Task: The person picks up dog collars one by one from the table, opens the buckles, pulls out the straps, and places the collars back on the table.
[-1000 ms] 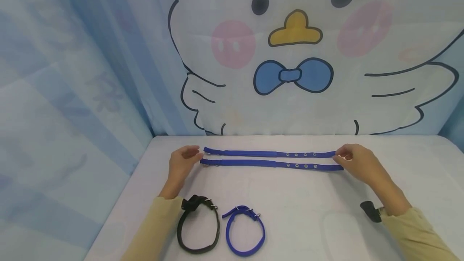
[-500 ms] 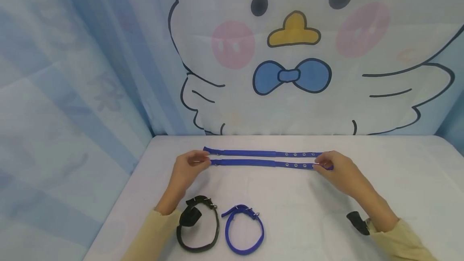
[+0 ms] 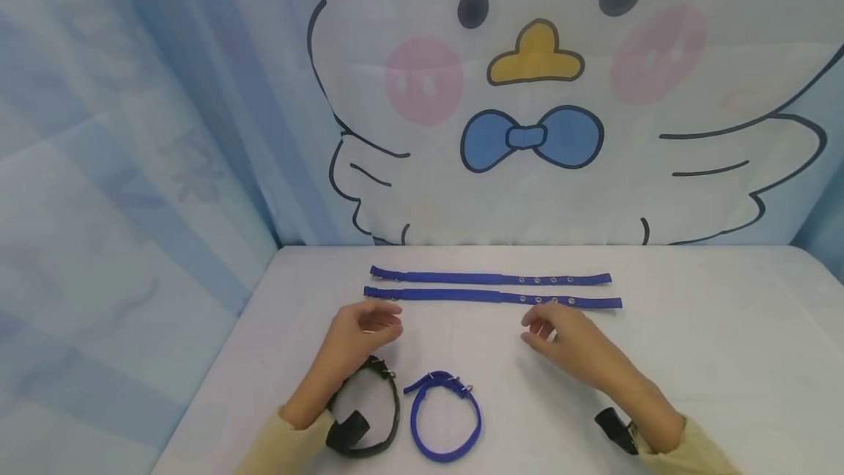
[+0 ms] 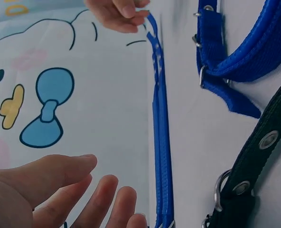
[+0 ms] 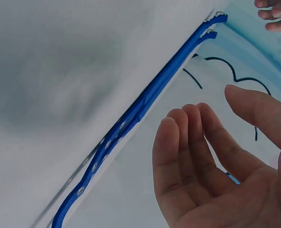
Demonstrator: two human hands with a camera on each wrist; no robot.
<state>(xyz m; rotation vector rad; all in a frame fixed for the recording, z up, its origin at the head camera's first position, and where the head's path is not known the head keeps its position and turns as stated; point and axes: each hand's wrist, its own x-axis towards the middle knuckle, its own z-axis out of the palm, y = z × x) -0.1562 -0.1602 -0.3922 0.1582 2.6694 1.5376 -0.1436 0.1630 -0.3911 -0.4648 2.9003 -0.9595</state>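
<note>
Your left hand (image 3: 352, 330) and right hand (image 3: 575, 339) hover empty, relaxed and fairly wide; the far blue strap (image 3: 455, 278) and near blue strap (image 3: 448, 295) lie straight, likely because they're unbuckled.

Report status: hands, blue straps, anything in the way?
Left hand, right hand: empty. Two blue straps: stretched out side by side, apart. Left wrist and its black device partly hide dark looped strap, head view.
</note>
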